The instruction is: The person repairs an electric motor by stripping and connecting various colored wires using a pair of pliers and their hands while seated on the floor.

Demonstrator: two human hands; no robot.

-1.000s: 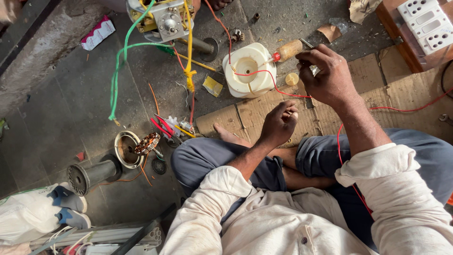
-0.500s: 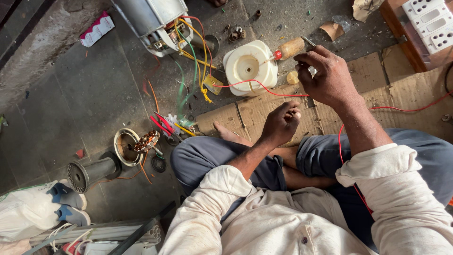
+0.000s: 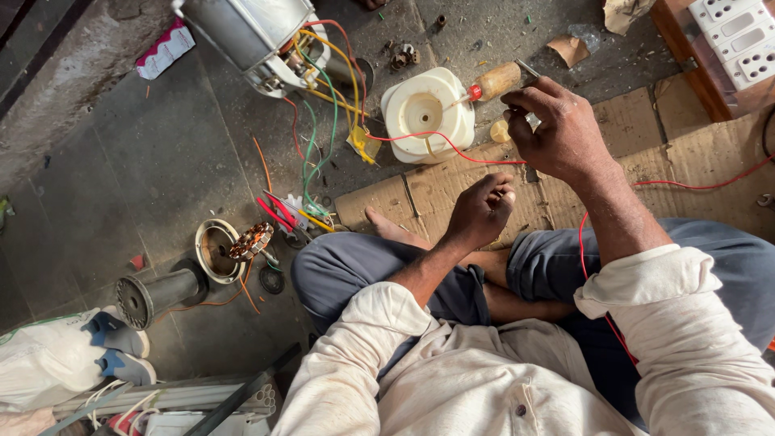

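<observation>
I sit cross-legged on cardboard [image 3: 678,157]. My right hand [image 3: 557,129] is raised, its fingertips pinched together on the end of a thin red wire [image 3: 468,153] that runs to a white round plastic housing [image 3: 428,113]. A wooden-handled screwdriver [image 3: 496,81] lies just behind that hand. My left hand [image 3: 480,211] rests above my knee as a closed fist; whether anything is in it is hidden. A grey motor [image 3: 242,32] with yellow, green and red wires hanging from it stands at the top left.
Red-handled pliers [image 3: 278,211], a round metal cap with a copper-wound part [image 3: 230,246] and a metal cylinder [image 3: 153,295] lie on the stone floor at left. A white switch board in a wooden box [image 3: 739,40] is top right. A white sack [image 3: 48,363] lies bottom left.
The grey motor with its coloured wires has come further into view from the top, and its wires have swung. Both hands stay almost where they were.
</observation>
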